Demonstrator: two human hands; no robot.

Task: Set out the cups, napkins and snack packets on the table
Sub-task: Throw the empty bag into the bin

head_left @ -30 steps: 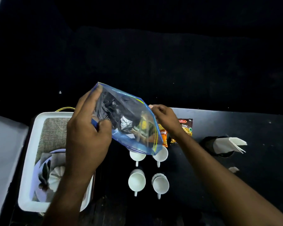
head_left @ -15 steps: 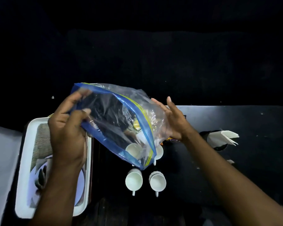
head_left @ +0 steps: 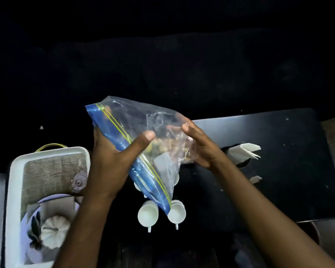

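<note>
A clear zip bag (head_left: 143, 124) with a blue seal strip hangs tilted above the dark table (head_left: 278, 180). My left hand (head_left: 114, 161) grips its blue seal edge, thumb across the front. My right hand (head_left: 199, 144) presses flat against the bag's far side, fingers extended. Snack packets on the table show faintly through the plastic. Two white cups (head_left: 147, 215) (head_left: 176, 213) stand below the bag, and others are mostly hidden behind it. White napkins (head_left: 244, 152) stick out of a dark holder to the right.
A white tray (head_left: 14, 190) at the left holds a woven mat (head_left: 50, 176), a clear suction cup (head_left: 78, 183) and a plate with a small white pumpkin (head_left: 54, 229). A small white scrap (head_left: 255, 178) lies right of the cups. Surroundings are dark.
The bag has swung so its blue seal runs down toward the cups. My left hand regripped the seal edge, and my right hand came flat against the bag. The camera view shifted.
</note>
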